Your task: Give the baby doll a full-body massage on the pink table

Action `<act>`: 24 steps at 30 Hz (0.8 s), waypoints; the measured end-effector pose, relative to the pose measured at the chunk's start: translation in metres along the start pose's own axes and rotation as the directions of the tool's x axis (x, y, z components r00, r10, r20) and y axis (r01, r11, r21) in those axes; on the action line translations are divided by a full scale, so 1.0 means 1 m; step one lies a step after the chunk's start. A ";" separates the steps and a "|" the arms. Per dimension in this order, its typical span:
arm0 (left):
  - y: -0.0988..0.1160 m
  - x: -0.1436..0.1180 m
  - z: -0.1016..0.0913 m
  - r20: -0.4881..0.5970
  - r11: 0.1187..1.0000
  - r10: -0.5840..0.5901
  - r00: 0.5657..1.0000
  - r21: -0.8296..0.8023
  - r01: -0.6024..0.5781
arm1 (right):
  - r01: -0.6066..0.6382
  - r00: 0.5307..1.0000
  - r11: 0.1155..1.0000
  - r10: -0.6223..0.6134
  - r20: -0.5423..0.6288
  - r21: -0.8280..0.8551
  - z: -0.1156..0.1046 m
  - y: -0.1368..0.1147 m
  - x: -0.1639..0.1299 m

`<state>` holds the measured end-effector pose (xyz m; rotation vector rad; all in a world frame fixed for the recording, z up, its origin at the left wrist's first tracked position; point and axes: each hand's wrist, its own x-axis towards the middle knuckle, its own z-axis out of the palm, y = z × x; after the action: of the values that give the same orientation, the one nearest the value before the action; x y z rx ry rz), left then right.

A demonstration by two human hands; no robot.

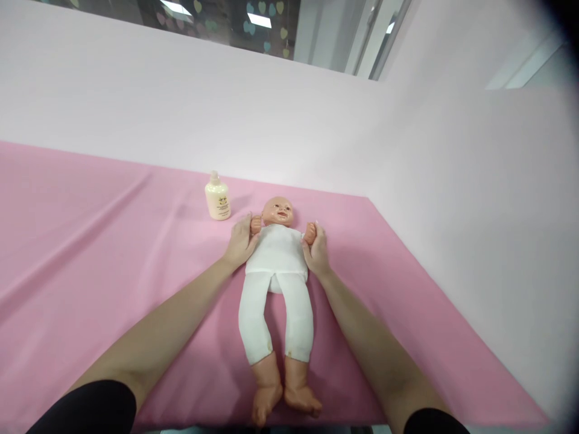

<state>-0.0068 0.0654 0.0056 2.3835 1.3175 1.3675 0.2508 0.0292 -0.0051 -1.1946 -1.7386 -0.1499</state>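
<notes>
A pale pink wall (289,120) backs a table (90,259) draped in a deeper pink cloth, which shows a few long creases on the left. In the middle of the cloth a baby doll (277,283) lies on its back, head toward the wall and bare feet toward the near edge, dressed in a white top and white leggings. The left hand (241,243) cups the doll's raised arm on that side, its fingers wrapped loosely around the small fist and wrist; the right hand (316,248) does the same on the other side, fingers closed around the other fist. Both forearms run along the doll's flanks, and dark sleeves show at the bottom corners. The doll looks light, with a soft, stuffed trunk under the clothes and stiffer moulded head, hands and feet, so the limbs probably flop freely at the joints; the firm forearms or the torso seem the surest places to take hold. Just beside the doll's head, apart from the left hand, a small cream lotion bottle (218,198) stands upright; it carries a label with a small emblem, but the writing is too small to read.
</notes>
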 end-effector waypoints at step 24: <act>-0.006 0.005 0.001 0.184 0.928 -0.344 0.921 0.218 0.303 | -0.240 0.951 0.968 0.250 0.181 -0.073 0.014 0.031 -0.002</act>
<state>-0.0093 0.0730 0.0057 2.2072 1.7411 0.8987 0.2655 0.0514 -0.0259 -1.4915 -1.7380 0.0719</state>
